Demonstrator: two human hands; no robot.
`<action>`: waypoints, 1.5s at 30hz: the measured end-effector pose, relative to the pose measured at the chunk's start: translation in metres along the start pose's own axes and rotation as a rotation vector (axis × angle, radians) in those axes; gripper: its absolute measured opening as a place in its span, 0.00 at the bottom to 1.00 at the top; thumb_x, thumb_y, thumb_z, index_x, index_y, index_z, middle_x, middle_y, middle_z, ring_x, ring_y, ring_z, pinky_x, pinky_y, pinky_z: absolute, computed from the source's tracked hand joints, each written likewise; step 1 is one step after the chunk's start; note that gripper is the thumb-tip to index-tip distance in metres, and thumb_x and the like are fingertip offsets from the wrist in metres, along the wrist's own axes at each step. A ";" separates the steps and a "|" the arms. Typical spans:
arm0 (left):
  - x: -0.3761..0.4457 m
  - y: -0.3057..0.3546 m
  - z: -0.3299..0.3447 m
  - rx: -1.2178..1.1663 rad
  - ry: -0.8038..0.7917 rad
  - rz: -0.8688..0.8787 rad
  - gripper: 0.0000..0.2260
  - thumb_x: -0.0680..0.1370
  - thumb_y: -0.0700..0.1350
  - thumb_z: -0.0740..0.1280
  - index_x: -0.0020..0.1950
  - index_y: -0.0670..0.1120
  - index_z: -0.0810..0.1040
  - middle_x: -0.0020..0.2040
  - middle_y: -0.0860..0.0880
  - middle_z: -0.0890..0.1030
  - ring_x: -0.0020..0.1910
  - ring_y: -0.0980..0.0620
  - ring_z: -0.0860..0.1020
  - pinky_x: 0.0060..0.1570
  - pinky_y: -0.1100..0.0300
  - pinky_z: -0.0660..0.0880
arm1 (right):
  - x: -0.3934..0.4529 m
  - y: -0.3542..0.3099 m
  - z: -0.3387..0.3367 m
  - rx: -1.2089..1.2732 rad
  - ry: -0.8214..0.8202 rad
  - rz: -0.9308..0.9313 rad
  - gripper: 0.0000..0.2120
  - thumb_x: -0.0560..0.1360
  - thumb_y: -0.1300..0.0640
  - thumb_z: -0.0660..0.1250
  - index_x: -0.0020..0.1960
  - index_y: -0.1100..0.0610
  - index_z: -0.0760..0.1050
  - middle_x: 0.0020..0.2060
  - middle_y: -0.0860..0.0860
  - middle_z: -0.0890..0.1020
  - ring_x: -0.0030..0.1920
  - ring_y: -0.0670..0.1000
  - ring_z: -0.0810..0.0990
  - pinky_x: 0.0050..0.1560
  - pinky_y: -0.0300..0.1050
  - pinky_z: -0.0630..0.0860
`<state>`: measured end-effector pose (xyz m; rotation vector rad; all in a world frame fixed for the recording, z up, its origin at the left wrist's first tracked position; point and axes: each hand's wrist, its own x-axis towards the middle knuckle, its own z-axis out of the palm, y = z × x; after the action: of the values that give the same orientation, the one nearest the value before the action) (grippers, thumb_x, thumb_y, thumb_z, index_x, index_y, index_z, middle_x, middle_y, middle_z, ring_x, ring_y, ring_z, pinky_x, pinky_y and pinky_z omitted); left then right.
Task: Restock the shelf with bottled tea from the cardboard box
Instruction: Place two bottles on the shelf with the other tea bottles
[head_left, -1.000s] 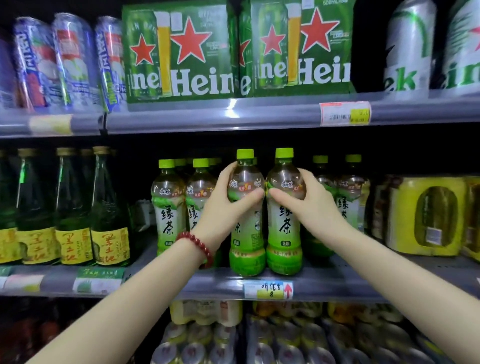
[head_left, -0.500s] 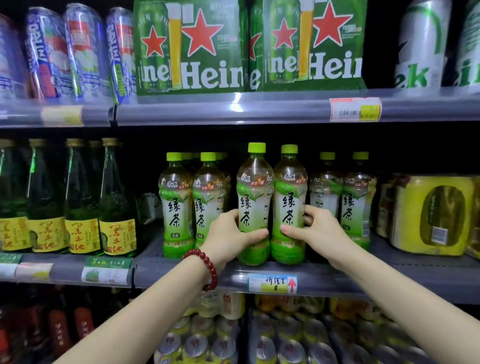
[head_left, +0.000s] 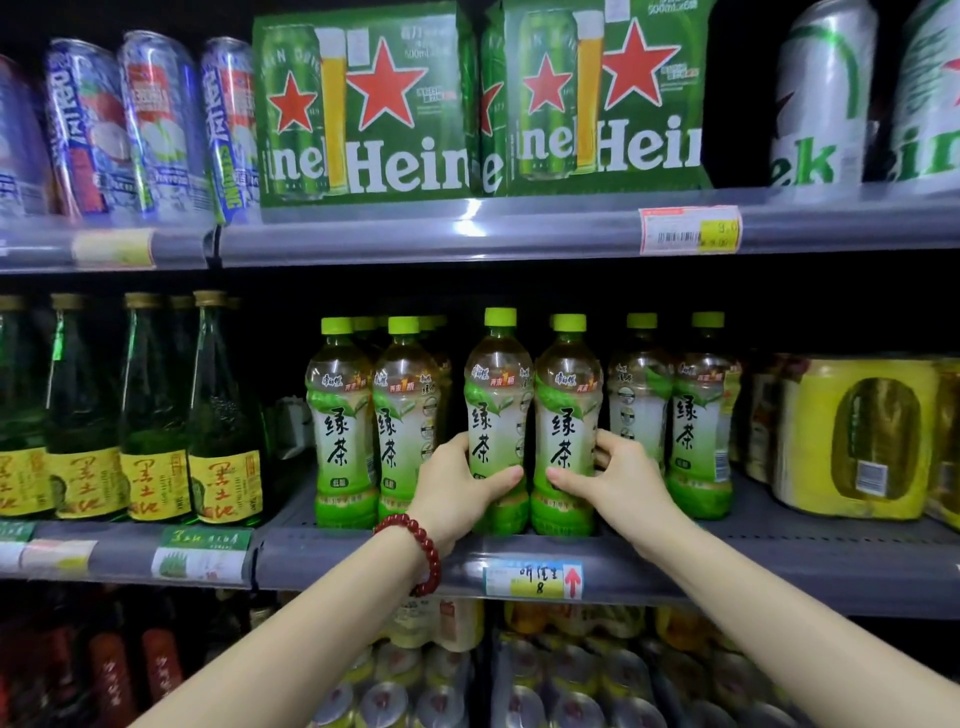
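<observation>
Two green-capped tea bottles stand side by side at the front of the middle shelf (head_left: 779, 551). My left hand (head_left: 457, 488), with a red bead bracelet on its wrist, is wrapped around the lower part of the left bottle (head_left: 500, 405). My right hand (head_left: 618, 478) grips the lower part of the right bottle (head_left: 567, 410). Both bottles rest upright on the shelf. More tea bottles of the same kind stand to the left (head_left: 340, 415) and to the right (head_left: 698, 415). The cardboard box is out of view.
Dark green glass bottles (head_left: 223, 415) with yellow labels fill the shelf's left part. A yellow multipack (head_left: 857, 436) stands at the right. Green beer packs (head_left: 363, 104) and tall cans (head_left: 156, 124) sit on the shelf above. Cans (head_left: 519, 686) fill the shelf below.
Both hands slid down from the bottles' shoulders to their lower parts. The two bottles went from held slightly raised to standing on the shelf, a little further back.
</observation>
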<state>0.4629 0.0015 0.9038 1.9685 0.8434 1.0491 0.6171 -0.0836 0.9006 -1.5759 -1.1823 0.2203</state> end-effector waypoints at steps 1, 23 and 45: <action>-0.001 -0.002 0.001 0.010 -0.003 -0.009 0.15 0.72 0.46 0.73 0.57 0.46 0.76 0.52 0.50 0.83 0.50 0.53 0.81 0.53 0.59 0.78 | 0.000 0.003 0.002 -0.015 0.001 -0.002 0.25 0.66 0.52 0.77 0.61 0.56 0.77 0.57 0.48 0.82 0.61 0.48 0.77 0.65 0.51 0.74; -0.016 0.004 0.004 0.223 -0.014 -0.108 0.34 0.76 0.54 0.66 0.75 0.42 0.55 0.66 0.40 0.73 0.56 0.46 0.75 0.54 0.56 0.71 | -0.015 -0.013 0.008 -0.200 0.026 0.077 0.40 0.68 0.44 0.74 0.72 0.63 0.65 0.69 0.57 0.74 0.69 0.56 0.72 0.66 0.47 0.68; -0.074 -0.060 -0.104 0.444 -0.019 0.089 0.14 0.71 0.43 0.70 0.57 0.43 0.81 0.55 0.45 0.82 0.56 0.49 0.78 0.55 0.61 0.72 | -0.084 -0.067 0.115 -0.628 -0.138 -0.009 0.25 0.66 0.52 0.76 0.60 0.57 0.74 0.54 0.57 0.81 0.53 0.57 0.79 0.53 0.50 0.77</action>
<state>0.3268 0.0035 0.8661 2.3987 1.0568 0.9490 0.4620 -0.0813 0.8763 -2.1216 -1.4535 -0.0620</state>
